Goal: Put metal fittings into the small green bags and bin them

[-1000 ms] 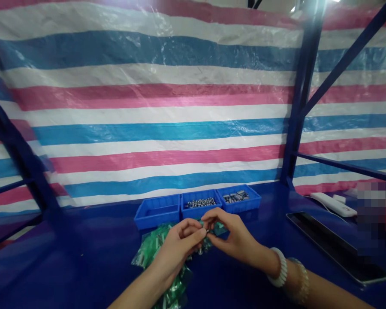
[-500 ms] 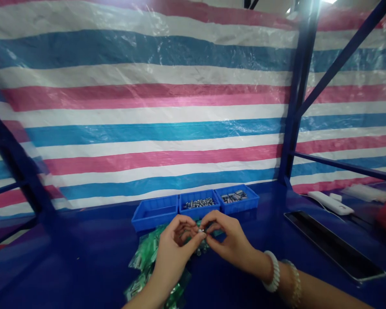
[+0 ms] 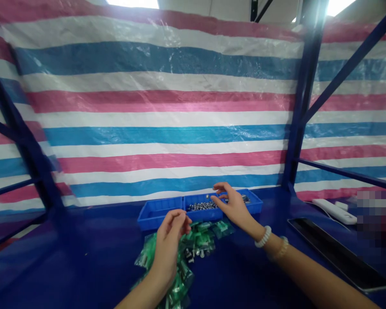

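Over the middle blue plastic tray, the right hand holds its thumb and fingers spread, a shiny rounded metal piece just beside the thumb tip. Small silvery parts heap loosely inside that tray. The left hand curls, thumb near fingers; whether it pinches anything, I cannot tell. Crinkled, glossy green bags and round-headed metal bits lie beside it on the smooth blue tabletop.
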A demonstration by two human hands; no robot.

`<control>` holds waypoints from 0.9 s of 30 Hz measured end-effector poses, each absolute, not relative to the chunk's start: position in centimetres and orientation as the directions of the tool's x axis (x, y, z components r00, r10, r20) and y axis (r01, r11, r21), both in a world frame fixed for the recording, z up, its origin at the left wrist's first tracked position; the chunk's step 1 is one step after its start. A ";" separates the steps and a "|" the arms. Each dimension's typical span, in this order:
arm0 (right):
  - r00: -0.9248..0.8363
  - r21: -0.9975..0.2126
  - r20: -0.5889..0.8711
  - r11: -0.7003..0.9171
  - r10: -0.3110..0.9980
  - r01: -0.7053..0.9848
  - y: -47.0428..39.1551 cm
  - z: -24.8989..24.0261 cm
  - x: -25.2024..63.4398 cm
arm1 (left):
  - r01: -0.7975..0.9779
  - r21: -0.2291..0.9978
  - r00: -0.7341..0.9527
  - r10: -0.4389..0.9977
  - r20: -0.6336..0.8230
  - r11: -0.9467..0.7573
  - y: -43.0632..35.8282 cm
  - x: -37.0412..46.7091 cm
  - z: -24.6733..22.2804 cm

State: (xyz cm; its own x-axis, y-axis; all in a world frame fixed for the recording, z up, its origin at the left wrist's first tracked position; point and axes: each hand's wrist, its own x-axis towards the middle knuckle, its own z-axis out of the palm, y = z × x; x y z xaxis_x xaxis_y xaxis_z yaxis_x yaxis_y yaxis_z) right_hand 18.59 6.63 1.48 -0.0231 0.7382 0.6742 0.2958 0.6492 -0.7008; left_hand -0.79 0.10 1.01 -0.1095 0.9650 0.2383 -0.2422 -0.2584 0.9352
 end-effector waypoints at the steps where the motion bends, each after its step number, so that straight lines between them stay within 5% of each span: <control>1: -0.027 -0.675 0.678 0.637 0.734 0.372 6.8 1.5 19.1 | -0.261 0.934 -0.113 0.968 0.222 -0.245 0.1 -0.8 1.0; 7: -0.266 -0.446 0.724 0.726 0.636 0.523 4.4 1.6 21.0 | -0.310 0.927 -0.141 0.975 0.174 -0.210 0.5 -0.9 0.9; 14: -0.760 -0.196 0.476 0.896 0.442 0.398 1.2 0.3 18.3 | -0.313 0.929 -0.154 0.976 0.153 -0.195 0.7 -1.0 0.5; 21: -0.773 0.015 0.448 0.860 0.450 0.509 0.8 -0.6 17.3 | -0.330 0.925 -0.170 0.976 0.137 -0.188 0.7 -1.1 0.3; 27: -0.746 -0.031 0.453 0.845 0.488 0.534 0.8 -1.3 16.5 | -0.333 0.928 -0.158 0.980 0.120 -0.167 0.6 -0.9 0.5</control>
State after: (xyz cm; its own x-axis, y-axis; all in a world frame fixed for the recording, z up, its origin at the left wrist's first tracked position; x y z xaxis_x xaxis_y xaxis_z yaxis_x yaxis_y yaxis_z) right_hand 16.51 0.84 -1.34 -0.7460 0.4879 0.4533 0.5338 0.8451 -0.0311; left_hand -0.95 0.57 0.46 -0.1579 0.9802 0.1198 -0.3334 -0.1671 0.9279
